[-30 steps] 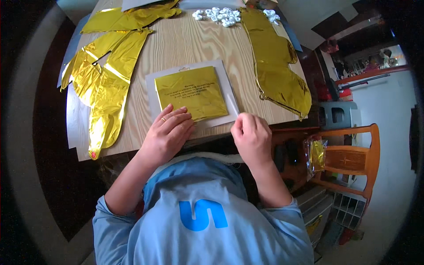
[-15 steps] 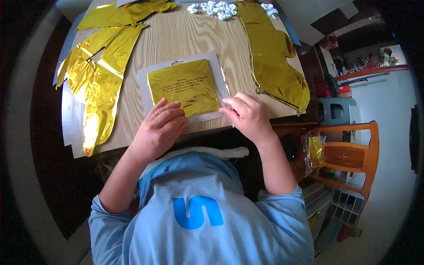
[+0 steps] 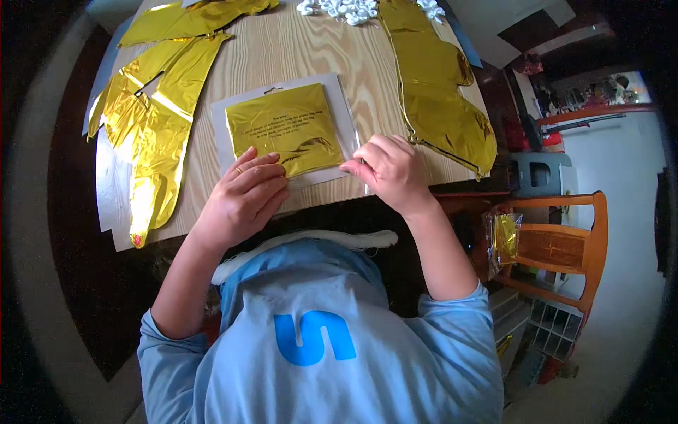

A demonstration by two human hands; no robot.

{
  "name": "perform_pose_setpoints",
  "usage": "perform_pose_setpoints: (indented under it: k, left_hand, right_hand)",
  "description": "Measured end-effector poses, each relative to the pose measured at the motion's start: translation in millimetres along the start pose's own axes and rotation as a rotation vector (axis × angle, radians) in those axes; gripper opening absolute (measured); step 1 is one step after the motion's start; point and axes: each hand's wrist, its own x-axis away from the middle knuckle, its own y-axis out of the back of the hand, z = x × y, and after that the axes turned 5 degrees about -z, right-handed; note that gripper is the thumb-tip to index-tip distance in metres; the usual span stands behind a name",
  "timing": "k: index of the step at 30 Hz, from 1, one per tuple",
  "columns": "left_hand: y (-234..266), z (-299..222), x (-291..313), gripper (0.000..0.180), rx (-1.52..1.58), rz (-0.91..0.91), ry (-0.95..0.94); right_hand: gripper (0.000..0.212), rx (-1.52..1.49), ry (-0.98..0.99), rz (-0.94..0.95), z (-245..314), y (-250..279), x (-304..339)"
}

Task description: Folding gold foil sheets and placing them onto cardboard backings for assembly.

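In front of me on the table lies a flat package: folded gold foil [image 3: 282, 116] with dark printing, over a pale grey card [image 3: 220, 134] with a hanging slot at its far edge. Clear film shows along its right side. My left hand [image 3: 244, 191] lies over the near left corner, its fingers stretched out and touching the foil. At the near right corner, my right hand [image 3: 393, 172] is closed in a pinch on the clear film edge. What lies inside that pinch is partly hidden.
Flat gold foil shapes lie at the left [image 3: 159, 134] and right [image 3: 441, 92] of the wooden table [image 3: 282, 56]. White coiled bits [image 3: 342, 10] sit at the far edge. Right of the table stand a wooden chair [image 3: 558, 247] with a bagged gold packet [image 3: 504, 239] and a grey stool [image 3: 540, 177].
The package has slid slightly away from me and to the left. Both hands have shifted a little with it, and my right hand still pinches near its right corner.
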Motion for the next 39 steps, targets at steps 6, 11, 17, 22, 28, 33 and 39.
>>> perform_pose_setpoints:
  k: [6, 11, 17, 22, 28, 33, 39]
  left_hand:
    - [-1, 1, -1, 0.022, -0.044, 0.009, -0.010]
    - [-6, -23, -32, 0.033, 0.070, 0.068, -0.064]
    - [-29, -13, -30, 0.046, 0.179, 0.246, -0.077]
    - [-24, -19, -32, 0.039, 0.195, 0.253, -0.065]
    - [-24, -17, -28, 0.049, 0.214, 0.311, -0.052]
    - [-24, -16, -29, 0.050, 0.218, 0.313, -0.051]
    - [-25, -16, -30, 0.050, 0.209, 0.312, -0.060]
  right_hand:
    - [0.026, -0.082, -0.089, 0.013, 17, 17, 10]
    - [0.035, -0.103, -0.045, 0.068, 18, 33, 23]
    - [0.020, -0.084, 0.004, 0.087, 20, 33, 29]
    - [0.014, -0.059, 0.020, 0.132, 26, 29, 31]
    - [0.014, -0.180, -0.078, 0.279, 39, 46, 38]
    - [0.020, -0.169, -0.131, 0.184, 34, 52, 28]
    - [0.015, 0.021, 0.042, 0.236, 26, 35, 22]
